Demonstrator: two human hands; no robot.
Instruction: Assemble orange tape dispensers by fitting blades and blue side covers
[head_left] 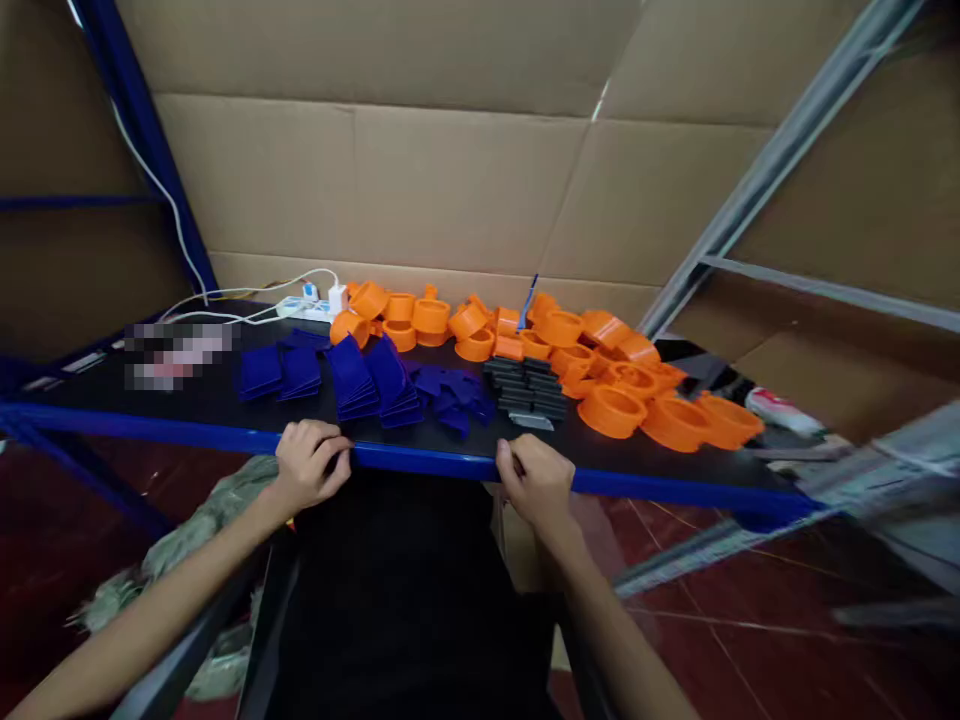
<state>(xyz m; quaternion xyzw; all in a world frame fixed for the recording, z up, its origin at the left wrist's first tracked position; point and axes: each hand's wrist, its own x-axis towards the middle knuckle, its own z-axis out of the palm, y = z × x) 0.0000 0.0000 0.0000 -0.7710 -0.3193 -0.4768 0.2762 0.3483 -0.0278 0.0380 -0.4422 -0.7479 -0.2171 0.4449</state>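
A single head-worn camera looks forward and down, tilted, close over the tabletop (225, 405) edge toward the cardboard wall (450, 180).

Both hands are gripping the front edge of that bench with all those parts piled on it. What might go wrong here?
1. The left hand and right hand grip the blue table edge; a jolt might scatter the heaped orange rings.
2. The leaning blue plate stacks could topple.
3. The white power strip and its cables lie close behind the parts and might snag.
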